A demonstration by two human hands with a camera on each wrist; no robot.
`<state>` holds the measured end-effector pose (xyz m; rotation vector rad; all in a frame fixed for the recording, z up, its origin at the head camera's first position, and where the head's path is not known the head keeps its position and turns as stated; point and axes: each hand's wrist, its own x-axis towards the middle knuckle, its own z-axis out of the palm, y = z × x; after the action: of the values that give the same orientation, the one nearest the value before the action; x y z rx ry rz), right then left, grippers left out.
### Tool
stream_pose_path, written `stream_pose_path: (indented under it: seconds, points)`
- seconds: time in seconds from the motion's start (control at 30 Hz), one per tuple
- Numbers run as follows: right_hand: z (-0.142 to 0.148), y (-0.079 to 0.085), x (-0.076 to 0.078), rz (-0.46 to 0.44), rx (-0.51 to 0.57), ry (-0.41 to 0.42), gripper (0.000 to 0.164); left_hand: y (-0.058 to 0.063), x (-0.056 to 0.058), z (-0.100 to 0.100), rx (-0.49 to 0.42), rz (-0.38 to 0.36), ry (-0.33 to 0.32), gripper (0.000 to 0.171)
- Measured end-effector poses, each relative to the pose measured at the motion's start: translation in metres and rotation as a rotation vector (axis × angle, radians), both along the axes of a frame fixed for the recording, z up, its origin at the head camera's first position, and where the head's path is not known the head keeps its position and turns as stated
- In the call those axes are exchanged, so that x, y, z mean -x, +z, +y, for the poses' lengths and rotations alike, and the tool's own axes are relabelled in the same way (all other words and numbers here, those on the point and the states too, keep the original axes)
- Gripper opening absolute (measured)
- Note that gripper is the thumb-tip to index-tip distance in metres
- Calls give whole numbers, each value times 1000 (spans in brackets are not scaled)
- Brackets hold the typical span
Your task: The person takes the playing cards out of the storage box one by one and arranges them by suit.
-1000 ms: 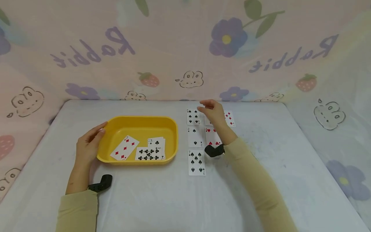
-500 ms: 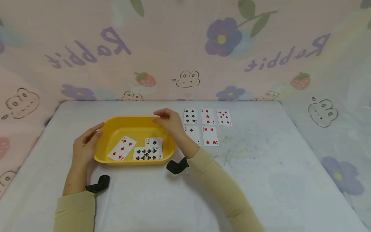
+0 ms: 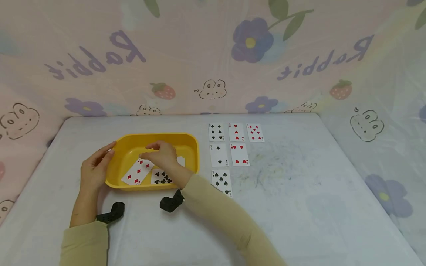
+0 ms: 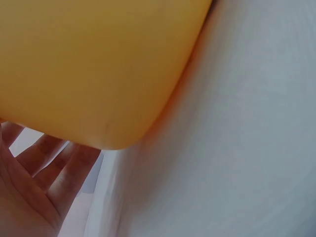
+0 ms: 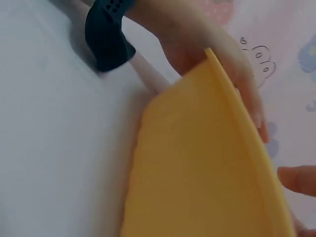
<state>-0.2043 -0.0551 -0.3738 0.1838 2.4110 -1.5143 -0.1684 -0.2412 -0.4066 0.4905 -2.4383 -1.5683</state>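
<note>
My left hand (image 3: 94,168) touches the left end of a yellow tray (image 3: 196,155), its fingers fairly straight along the outer side. The left wrist view shows several of these fingers (image 4: 74,173) against the tray's wall. Over the tray is my right hand (image 3: 163,155), thumb and index finger apart with nothing between them. Its fingertips are close to the top of a five of diamonds playing card (image 3: 137,173); touching or not, I cannot tell. Beside that card lies a clubs card (image 3: 161,177), partly hidden by the right hand, with the white corner of another card behind.
Right of the tray, face-up cards lie in rows: a six of spades (image 3: 216,132), three of hearts (image 3: 236,132), seven of diamonds (image 3: 255,133), two of spades (image 3: 218,155), four of hearts (image 3: 239,154) and seven of spades (image 3: 221,181). The right sleeve (image 3: 226,218) partly covers the last.
My right hand has moved left from above the back row of cards to inside the tray's outline. My left hand has stayed at the tray's left end.
</note>
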Motion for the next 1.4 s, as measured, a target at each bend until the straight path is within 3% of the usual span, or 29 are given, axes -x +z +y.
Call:
stream_pose_path:
  seconds: [0.23,0.4,0.57,0.73,1.13,1.27,1.4]
  points:
    - [-19,-5,-2,-68,-136,-35,32,-1,0,1,-7,-5,9,38]
    - [-24,-9,-5,0,-320,38,40,-2,1,1,-12,11,17,37]
    - [-25,-14,-9,79,-521,145,60,-2,0,1,5,4,26,38]
    - [-26,-16,-10,110,-623,202,72,-2,1,1,12,-20,23,39]
    - [-27,-14,-6,88,-652,216,43,-1,0,2,-15,9,20,38]
    - [-26,-13,-5,92,-571,202,34,-1,0,2,-17,-1,29,38]
    - [-25,-14,-4,96,-424,163,26,-1,1,2,-16,-12,32,38]
